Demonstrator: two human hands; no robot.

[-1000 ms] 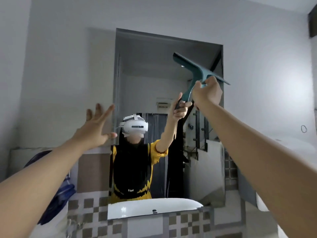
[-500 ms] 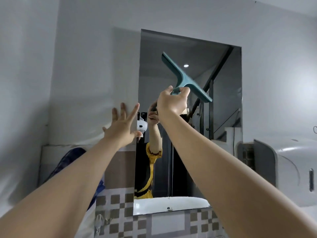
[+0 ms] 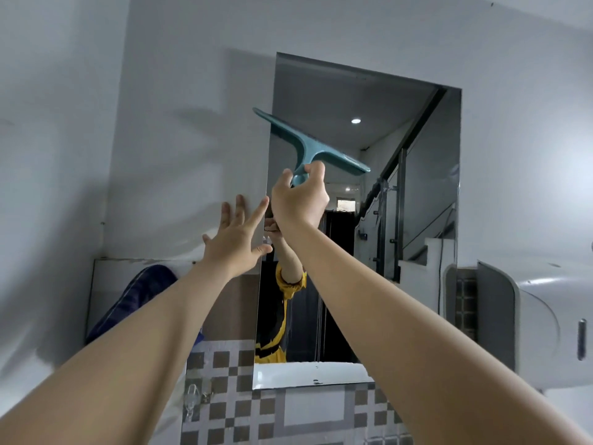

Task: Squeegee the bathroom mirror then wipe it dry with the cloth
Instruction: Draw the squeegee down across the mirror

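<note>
A tall frameless mirror (image 3: 417, 220) hangs on the grey wall. My right hand (image 3: 300, 199) grips the handle of a teal squeegee (image 3: 308, 144), whose blade slants across the mirror's upper left, its left tip past the mirror's left edge. My left hand (image 3: 237, 239) is spread open, fingers apart, on or just off the wall by the mirror's left edge. A blue cloth (image 3: 134, 300) hangs low on the wall at left, partly hidden behind my left arm.
A white dispenser box (image 3: 545, 326) juts from the wall right of the mirror. Checkered tiles (image 3: 231, 396) run below, with a clear wall hook (image 3: 192, 393). The mirror reflects a person in yellow and black, a white basin and a staircase.
My right hand has carried the squeegee leftward from the mirror's upper right to its upper left. My left hand stays open by the left edge. The view has shifted left.
</note>
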